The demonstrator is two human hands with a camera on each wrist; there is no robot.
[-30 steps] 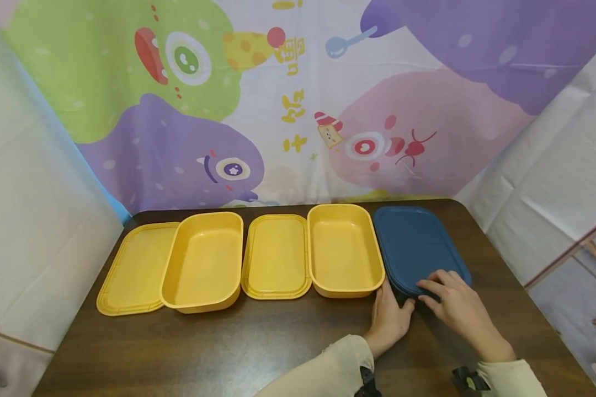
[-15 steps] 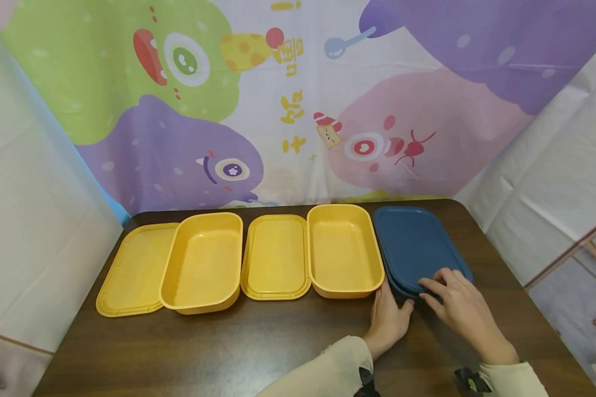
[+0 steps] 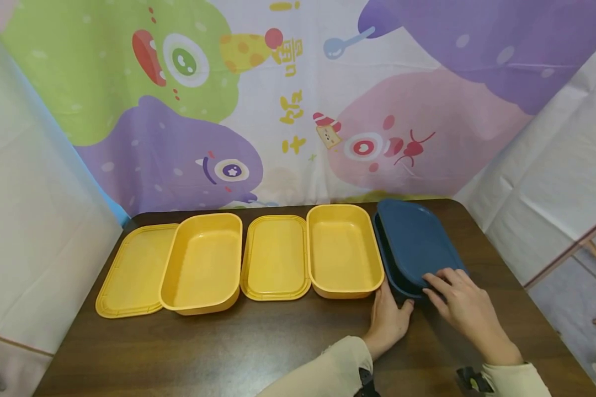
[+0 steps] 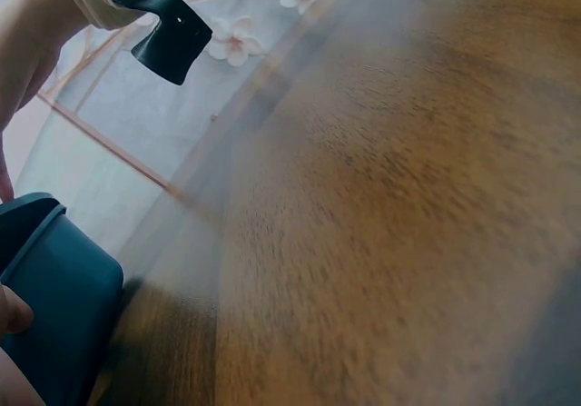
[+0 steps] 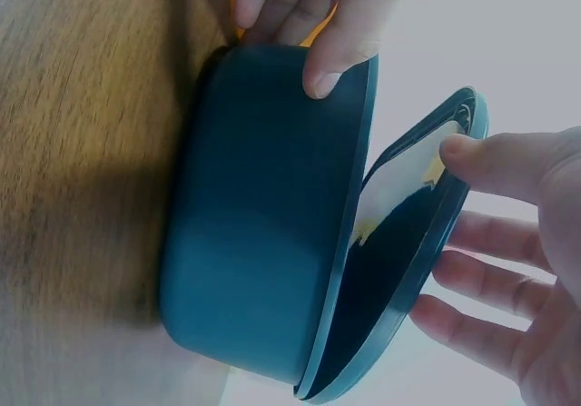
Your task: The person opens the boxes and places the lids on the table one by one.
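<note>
At the right end of the row stands a dark blue food container (image 5: 263, 206) on the table. Its matching blue lid (image 3: 419, 242) is tilted above it, with a gap along the near and left edges. My right hand (image 3: 462, 306) pinches the lid's near edge; in the right wrist view the thumb is on the underside and the fingers on the top. My left hand (image 3: 389, 317) grips the container's near left corner, thumb on the front wall and fingers along the side by the neighbouring yellow container (image 3: 345, 253).
Left of that yellow container lie a yellow lid (image 3: 278, 256), a second yellow container (image 3: 203, 264) and another yellow lid (image 3: 134, 270), which this container partly overlaps. They stand on a dark wooden table (image 3: 218, 353). A printed cloth (image 3: 288, 182) hangs behind the table's far edge.
The blue lid has come up off the container's rim, its near and left edges rising. My right hand has shifted slightly right with it; my left hand has stayed in place.
</note>
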